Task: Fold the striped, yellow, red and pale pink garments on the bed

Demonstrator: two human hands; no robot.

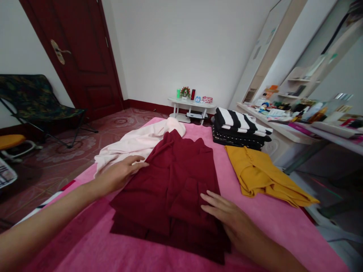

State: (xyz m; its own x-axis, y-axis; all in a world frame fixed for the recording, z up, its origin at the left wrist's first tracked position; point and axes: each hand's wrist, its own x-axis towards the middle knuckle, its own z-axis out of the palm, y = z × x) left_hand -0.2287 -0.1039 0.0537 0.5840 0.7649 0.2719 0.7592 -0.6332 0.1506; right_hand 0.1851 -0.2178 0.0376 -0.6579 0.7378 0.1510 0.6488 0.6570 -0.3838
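A dark red garment point(172, 185) lies partly folded on a pink blanket point(272, 223) that covers the bed. My left hand point(121, 172) rests flat on the garment's left edge, fingers stretched out and pointing right. On the garment's lower right part lies my right hand point(227, 217), also flat with fingers spread. Neither hand grips anything. A pale pink garment point(136, 143) lies crumpled just beyond my left hand, partly under the red one.
A mustard yellow garment point(263, 175) lies on the bed to the right. Behind it stands a stack of folded black-and-white striped clothes point(238, 128). A cluttered counter point(297, 124) runs along the right. A folding chair point(36, 104), a dark red door point(82, 56) and a small white table point(191, 104) stand farther off.
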